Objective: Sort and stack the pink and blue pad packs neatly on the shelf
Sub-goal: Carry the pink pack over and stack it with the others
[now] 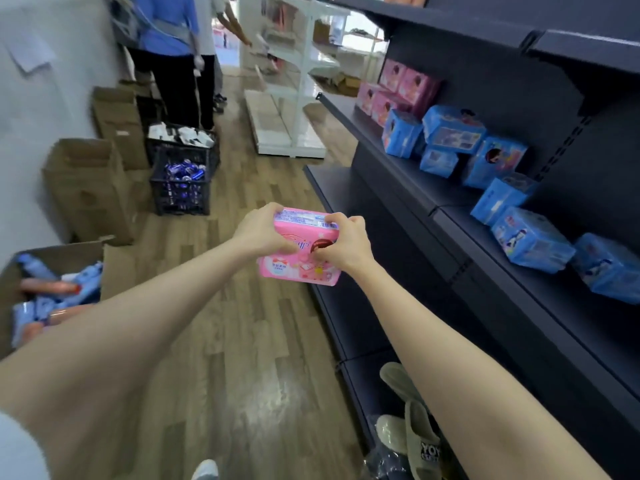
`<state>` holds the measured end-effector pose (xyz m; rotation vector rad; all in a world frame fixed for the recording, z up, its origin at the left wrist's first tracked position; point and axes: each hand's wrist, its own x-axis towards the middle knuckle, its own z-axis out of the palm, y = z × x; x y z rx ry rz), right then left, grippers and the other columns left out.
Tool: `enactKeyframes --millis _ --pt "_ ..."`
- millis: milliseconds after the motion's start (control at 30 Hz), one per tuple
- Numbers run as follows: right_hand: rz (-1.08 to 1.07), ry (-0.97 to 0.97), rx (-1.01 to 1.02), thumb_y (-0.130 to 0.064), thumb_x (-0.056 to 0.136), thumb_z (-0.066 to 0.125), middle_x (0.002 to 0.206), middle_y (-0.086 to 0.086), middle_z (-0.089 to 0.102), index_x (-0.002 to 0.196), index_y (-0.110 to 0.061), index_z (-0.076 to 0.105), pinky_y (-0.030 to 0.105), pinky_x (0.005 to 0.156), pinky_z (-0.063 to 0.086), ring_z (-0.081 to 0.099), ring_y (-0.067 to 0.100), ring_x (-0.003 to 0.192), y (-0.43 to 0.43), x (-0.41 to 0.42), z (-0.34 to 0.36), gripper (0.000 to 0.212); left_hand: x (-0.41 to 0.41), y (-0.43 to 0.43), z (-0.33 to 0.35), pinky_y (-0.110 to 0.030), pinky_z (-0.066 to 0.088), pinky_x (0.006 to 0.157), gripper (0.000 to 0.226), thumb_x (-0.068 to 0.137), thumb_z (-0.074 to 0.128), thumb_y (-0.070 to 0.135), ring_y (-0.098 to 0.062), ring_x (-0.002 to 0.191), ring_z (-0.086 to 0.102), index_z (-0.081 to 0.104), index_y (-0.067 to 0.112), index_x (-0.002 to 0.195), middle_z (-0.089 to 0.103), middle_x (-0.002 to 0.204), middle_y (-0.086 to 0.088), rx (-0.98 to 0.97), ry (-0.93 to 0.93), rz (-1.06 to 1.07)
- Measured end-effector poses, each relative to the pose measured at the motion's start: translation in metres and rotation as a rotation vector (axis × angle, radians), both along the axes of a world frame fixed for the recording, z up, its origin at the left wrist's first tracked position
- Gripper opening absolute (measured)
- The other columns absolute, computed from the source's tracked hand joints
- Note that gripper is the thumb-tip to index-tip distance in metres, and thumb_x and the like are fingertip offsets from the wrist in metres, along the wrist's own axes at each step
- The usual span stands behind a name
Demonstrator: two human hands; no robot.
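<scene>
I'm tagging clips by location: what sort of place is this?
Probably a shop being stocked: dark gondola shelving with blue pad packs, open cardboard boxes along the wall, and a black crate of cans.

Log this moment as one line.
left hand, right hand: grip pink pack | pink pack: not yet shelved | blue packs: scattered on shelf

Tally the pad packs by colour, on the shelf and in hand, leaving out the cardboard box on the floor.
Blue packs on the shelf: 7
Pink packs on the shelf: 4, though blurred
Pink pack gripped by left hand and right hand: 1
Total: 12
</scene>
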<state>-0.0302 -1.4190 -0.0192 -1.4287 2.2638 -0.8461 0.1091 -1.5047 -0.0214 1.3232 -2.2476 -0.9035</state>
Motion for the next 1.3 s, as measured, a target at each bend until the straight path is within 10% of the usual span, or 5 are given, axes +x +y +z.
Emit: enactKeyframes --millis 1300 --pt "0.184 0.061 0.093 -0.016 0.079 0.068 0.128 0.01 0.035 0.134 -0.016 0.042 0.034 0.096 0.046 0.052 0.029 0.111 -0.199 0.13 -0.015 0.061 0.138 -0.171 -0.018 -0.032 0.047 0.08 0.076 0.068 0.081 0.017 -0.019 0.101 0.055 0.042 0.015 0.133 0.056 0.117 -0.004 0.087 0.017 0.159"
